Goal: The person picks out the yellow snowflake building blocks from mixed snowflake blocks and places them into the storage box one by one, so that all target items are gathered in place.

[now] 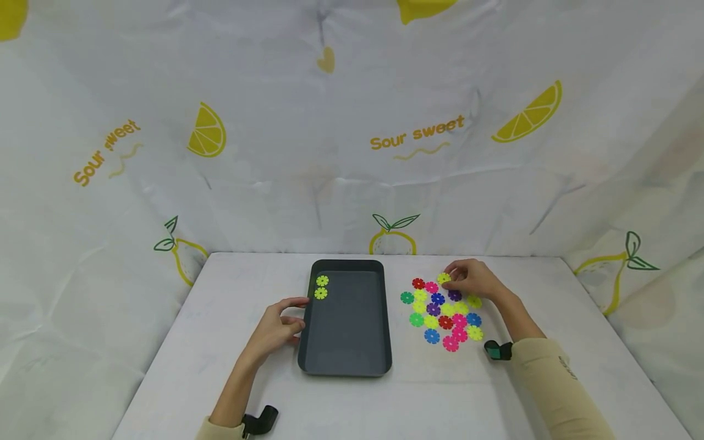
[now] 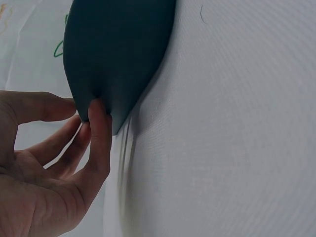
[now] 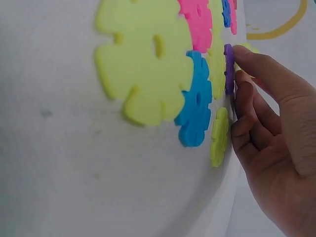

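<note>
My right hand is at the far edge of a cluster of notched, flower-shaped plastic discs. Between thumb and fingers it pinches a yellow interlocking disc, partly hidden behind the fingers in the right wrist view. Close to those fingers is a purple disc. On the left, my left hand touches the side of a dark grey tray with its fingertips. The left wrist view shows fingers against the tray's outer wall. Two yellow discs lie inside the tray, near its far left corner.
Loose discs in red, pink, green, blue, purple and yellow, such as a blue disc, lie right of the tray on the white table. A white curtain with lemon prints hangs behind. Each wrist carries a small black camera.
</note>
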Demonstrator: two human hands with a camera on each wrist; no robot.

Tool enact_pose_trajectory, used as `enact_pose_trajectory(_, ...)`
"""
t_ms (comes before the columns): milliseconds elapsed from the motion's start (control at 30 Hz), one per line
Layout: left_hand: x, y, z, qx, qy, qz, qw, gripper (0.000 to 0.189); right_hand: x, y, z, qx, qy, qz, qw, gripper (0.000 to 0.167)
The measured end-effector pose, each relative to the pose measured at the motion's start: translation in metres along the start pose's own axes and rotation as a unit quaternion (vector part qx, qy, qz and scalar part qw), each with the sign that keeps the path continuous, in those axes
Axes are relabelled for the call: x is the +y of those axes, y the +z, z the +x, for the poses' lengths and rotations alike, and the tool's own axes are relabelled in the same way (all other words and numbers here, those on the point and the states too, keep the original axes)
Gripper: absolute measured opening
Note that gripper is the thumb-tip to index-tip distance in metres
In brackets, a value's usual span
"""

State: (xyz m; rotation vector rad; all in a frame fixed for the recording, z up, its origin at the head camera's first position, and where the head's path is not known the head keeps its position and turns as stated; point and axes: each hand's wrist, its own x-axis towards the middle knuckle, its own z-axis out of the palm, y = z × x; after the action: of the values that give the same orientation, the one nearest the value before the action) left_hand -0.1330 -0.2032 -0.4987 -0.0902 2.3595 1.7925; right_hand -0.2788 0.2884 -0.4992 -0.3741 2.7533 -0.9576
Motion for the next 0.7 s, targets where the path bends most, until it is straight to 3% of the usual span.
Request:
enact_pose_trajectory(167,0.001,0.001,-0.001,0.002,0.001,0.002,1.0,0.057,0.002,-0.001,0.001,0.0,-0.004,0.005,1.0,0.04)
enact_pose_trajectory(433,0.001,0.001,-0.001,0.001,0.002,0.006,1.0,0.056,-0.003,-0.003,-0.001,-0.013,-0.008,0.069,0.9975,0.039)
enact_pose_trajectory(700,0.002,0.001,-0.001,0.002,0.002,0.008,1.0,0.057,-0.016,-0.006,0.001,-0.005,-0.064,0.095,0.9934,0.037)
